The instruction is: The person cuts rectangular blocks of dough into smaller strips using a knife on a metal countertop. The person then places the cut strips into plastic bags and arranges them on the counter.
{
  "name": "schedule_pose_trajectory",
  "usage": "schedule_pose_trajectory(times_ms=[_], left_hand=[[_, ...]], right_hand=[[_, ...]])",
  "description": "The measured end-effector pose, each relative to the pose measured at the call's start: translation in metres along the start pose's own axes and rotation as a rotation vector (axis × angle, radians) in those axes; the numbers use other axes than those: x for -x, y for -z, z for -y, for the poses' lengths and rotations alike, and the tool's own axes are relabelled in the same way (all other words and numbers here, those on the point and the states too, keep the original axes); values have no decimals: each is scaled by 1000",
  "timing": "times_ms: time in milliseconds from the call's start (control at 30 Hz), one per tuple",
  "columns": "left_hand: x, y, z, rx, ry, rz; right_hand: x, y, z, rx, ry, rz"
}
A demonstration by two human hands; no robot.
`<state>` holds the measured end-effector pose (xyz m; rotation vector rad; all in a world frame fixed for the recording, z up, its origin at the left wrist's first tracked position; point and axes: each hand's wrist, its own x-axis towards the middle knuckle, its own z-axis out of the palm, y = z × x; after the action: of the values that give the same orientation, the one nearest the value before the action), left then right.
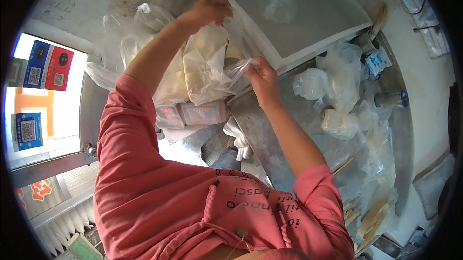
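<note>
A clear plastic bag [206,66] with pale, blocky contents stands in front of me, above a digital scale [203,112] with red lit digits. My left hand [213,10] is at the bag's far side, its fingers curled at the thin film of the upper edge. Closer to me, my right hand [264,79] pinches a gathered, stretched corner of the same bag. More filled plastic bags [168,75] sit to the left, partly covered by my left forearm. What exactly is inside the bags is blurred by the film.
Beyond my hands is a large white plastic tub [289,57] with a knotted bag [280,7] in it. On the metal counter [289,130] at right lie several plastic bags [340,124], a metal can [367,43] holding a brush, and a jar [390,99]. A window [65,115] with printed code cards is left.
</note>
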<state>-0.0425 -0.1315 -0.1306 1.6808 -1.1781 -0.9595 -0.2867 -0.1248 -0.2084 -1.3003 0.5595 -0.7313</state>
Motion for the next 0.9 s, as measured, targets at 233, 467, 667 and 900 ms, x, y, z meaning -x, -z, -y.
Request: schedule_pose_trajectory(times_ms=[233, 467, 667, 900], left_hand=[[29, 75, -39, 426, -17, 11], [60, 90, -59, 358, -137, -63], [112, 44, -124, 568, -245, 71], [178, -78, -133, 724, -124, -9]], right_hand=[[10, -27, 79, 374, 407, 216], [37, -37, 137, 441, 505, 287], [86, 20, 183, 468, 583, 80], [146, 121, 216, 465, 420, -83]])
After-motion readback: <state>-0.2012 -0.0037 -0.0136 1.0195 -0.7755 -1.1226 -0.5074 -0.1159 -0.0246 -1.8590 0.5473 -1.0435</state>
